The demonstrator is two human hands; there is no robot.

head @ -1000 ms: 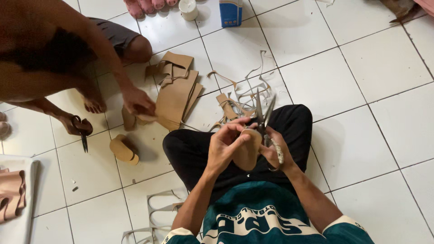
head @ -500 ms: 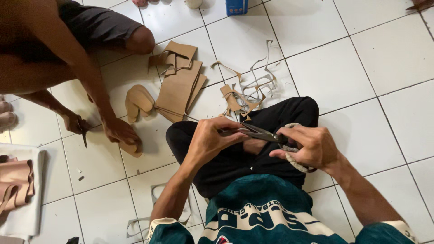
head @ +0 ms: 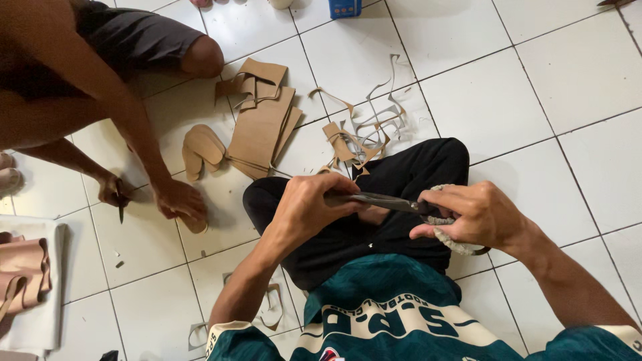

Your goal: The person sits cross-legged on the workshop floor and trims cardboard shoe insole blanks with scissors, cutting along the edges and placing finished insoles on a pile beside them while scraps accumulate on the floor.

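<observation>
Head view looks down on a white tiled floor (head: 535,100), with the wearer's black-trousered legs (head: 401,200) crossed at the centre of the frame. At upper left a second person crouches, one hand (head: 179,200) pressing a tan sole-shaped piece to the tiles. Just above centre lies a stack of flat tan cardboard-like sheets (head: 261,127), with curled tan offcut strips (head: 368,130) right of it. Over the lap, the left hand (head: 307,207) is closed around the blade end of a pair of dark metal scissors (head: 388,202). The right hand (head: 478,215) is clamped on the scissors' cloth-wrapped handles (head: 455,239), right of centre. Whether anything lies between the blades I cannot tell
</observation>
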